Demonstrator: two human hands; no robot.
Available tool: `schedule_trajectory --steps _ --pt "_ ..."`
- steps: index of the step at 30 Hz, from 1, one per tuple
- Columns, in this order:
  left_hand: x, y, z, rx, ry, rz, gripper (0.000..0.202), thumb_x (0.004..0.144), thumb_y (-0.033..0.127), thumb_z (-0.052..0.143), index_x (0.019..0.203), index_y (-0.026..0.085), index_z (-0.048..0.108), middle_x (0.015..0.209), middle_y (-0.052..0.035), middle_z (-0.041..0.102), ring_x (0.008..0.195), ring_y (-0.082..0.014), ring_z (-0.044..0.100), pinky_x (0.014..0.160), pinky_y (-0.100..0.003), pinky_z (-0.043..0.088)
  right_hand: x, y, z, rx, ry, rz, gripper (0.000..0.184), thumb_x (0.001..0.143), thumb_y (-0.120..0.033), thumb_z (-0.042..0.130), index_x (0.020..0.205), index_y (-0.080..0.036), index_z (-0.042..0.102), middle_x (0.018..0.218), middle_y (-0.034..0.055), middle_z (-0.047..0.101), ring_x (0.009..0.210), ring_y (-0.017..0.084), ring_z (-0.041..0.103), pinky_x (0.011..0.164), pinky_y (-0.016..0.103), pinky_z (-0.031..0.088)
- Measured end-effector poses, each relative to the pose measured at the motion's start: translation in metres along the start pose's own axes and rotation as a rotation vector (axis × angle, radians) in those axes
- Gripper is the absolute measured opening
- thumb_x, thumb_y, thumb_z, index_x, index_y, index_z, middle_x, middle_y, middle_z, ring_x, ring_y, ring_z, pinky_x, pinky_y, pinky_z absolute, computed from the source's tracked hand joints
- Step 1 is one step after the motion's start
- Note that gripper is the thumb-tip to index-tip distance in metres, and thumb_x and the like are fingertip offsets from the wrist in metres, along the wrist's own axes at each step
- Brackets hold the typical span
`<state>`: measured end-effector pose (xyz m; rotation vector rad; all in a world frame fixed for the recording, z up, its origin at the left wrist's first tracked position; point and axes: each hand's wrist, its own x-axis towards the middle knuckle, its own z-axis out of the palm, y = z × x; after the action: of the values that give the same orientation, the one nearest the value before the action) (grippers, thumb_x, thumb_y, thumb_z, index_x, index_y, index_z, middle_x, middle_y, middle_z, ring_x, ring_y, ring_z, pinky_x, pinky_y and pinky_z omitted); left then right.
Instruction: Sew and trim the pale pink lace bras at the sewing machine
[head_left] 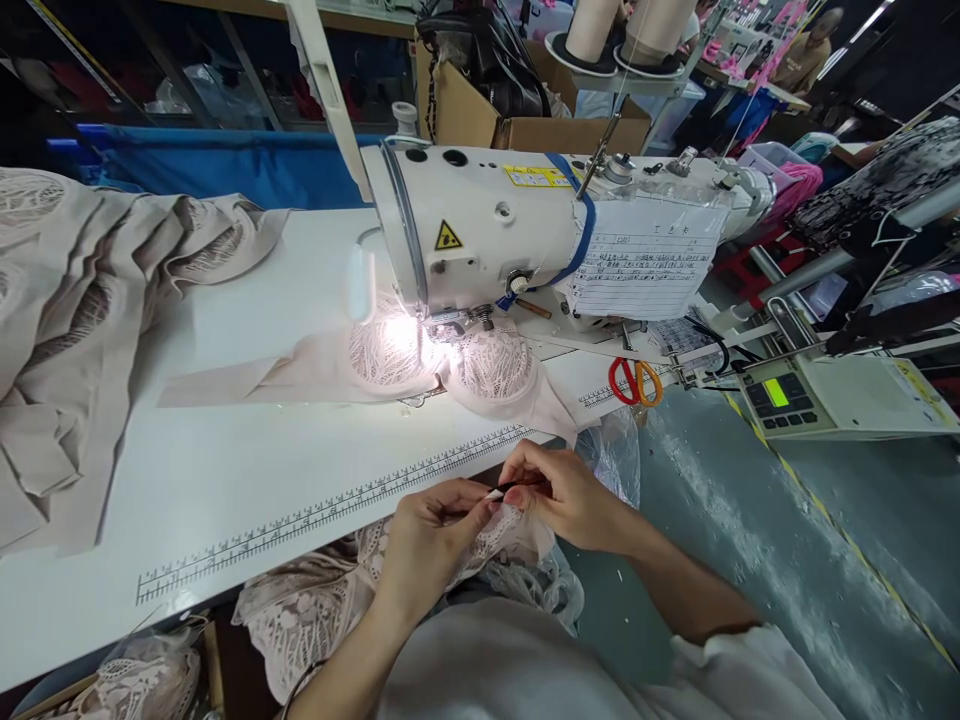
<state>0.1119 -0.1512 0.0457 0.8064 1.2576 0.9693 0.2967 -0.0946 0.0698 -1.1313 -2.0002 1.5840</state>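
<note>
My left hand (435, 540) is closed in a pinch at the table's front edge, with beige lace fabric (517, 530) hanging just below its fingertips. Opposite it, my right hand (566, 495) is closed too, its fingertips almost meeting the left ones. A small dark piece with a pale end (499, 492) shows between them; its kind is too small to make out. Beyond my hands, a beige lace bra (491, 372) lies under the lit needle area of the white sewing machine (480, 220), apart from both hands.
Several beige bra pieces (82, 330) are heaped on the left of the white table (225, 460). Scissors with red and orange handles (635, 382) lie at the right. A control box (847, 400) juts out beside the table. More lace pieces (307, 610) hang below the front edge.
</note>
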Motion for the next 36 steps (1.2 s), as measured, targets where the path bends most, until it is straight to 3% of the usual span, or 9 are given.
schedule_trajectory --steps 9,15,22,26,31,34,36 --pt "-0.003 -0.001 0.002 0.070 0.022 0.017 0.025 0.071 0.039 0.079 0.068 0.015 0.074 0.063 -0.0028 0.067 0.054 -0.0111 0.050 0.048 -0.019 0.037 0.001 0.004 0.003 0.045 0.005 0.030 0.032 0.090 -0.050 0.068 0.087 -0.021 0.056 0.068 -0.0029 0.058 0.059 0.012 0.049 0.054 0.024 0.036" --pt "-0.002 -0.003 0.001 0.088 0.016 0.023 0.023 0.072 0.038 0.078 0.070 0.016 0.076 0.059 -0.0019 0.065 0.051 -0.0099 0.047 0.043 -0.018 0.032 0.001 0.006 0.007 0.133 0.036 0.027 0.033 0.089 -0.051 0.069 0.086 -0.020 0.056 0.059 -0.0068 0.049 0.053 0.010 0.039 0.050 0.022 0.029" --pt "-0.004 -0.001 0.003 0.080 0.011 0.005 0.026 0.072 0.041 0.078 0.070 0.015 0.075 0.059 -0.0027 0.065 0.048 -0.0102 0.047 0.040 -0.018 0.029 -0.002 0.007 0.008 0.124 0.012 0.019 0.032 0.089 -0.049 0.069 0.092 -0.020 0.057 0.067 -0.0045 0.056 0.058 0.010 0.046 0.053 0.022 0.033" --pt "-0.003 -0.003 0.004 0.091 0.018 0.013 0.026 0.073 0.042 0.078 0.070 0.016 0.076 0.058 -0.0029 0.066 0.049 -0.0111 0.050 0.040 -0.018 0.032 -0.002 0.009 0.011 0.077 0.086 0.001 0.031 0.092 -0.050 0.065 0.092 -0.021 0.054 0.063 -0.0062 0.053 0.056 0.010 0.044 0.054 0.023 0.032" --pt "0.000 -0.012 0.000 0.023 0.056 0.043 0.028 0.075 0.045 0.077 0.074 0.017 0.078 0.049 -0.0011 0.060 0.046 -0.0123 0.051 0.035 -0.018 0.027 -0.003 0.020 0.007 0.171 0.172 -0.062 0.039 0.096 -0.060 0.053 0.097 -0.021 0.054 0.064 -0.0070 0.042 0.053 0.010 0.037 0.051 0.023 0.030" --pt "0.002 -0.015 -0.004 -0.043 0.052 0.038 0.030 0.074 0.047 0.078 0.075 0.017 0.078 0.049 -0.0014 0.062 0.048 -0.0134 0.055 0.037 -0.019 0.033 -0.006 0.024 0.003 0.133 0.156 -0.093 0.040 0.091 -0.059 0.061 0.087 -0.020 0.058 0.060 -0.0081 0.035 0.052 0.009 0.030 0.051 0.023 0.025" --pt "0.003 -0.013 -0.006 -0.084 0.057 0.033 0.029 0.072 0.047 0.080 0.074 0.018 0.078 0.054 -0.0026 0.067 0.051 -0.0132 0.058 0.042 -0.019 0.040 -0.009 0.027 0.001 0.081 0.126 -0.092 0.036 0.092 -0.051 0.064 0.079 -0.019 0.059 0.059 -0.0074 0.038 0.051 0.009 0.029 0.050 0.024 0.024"
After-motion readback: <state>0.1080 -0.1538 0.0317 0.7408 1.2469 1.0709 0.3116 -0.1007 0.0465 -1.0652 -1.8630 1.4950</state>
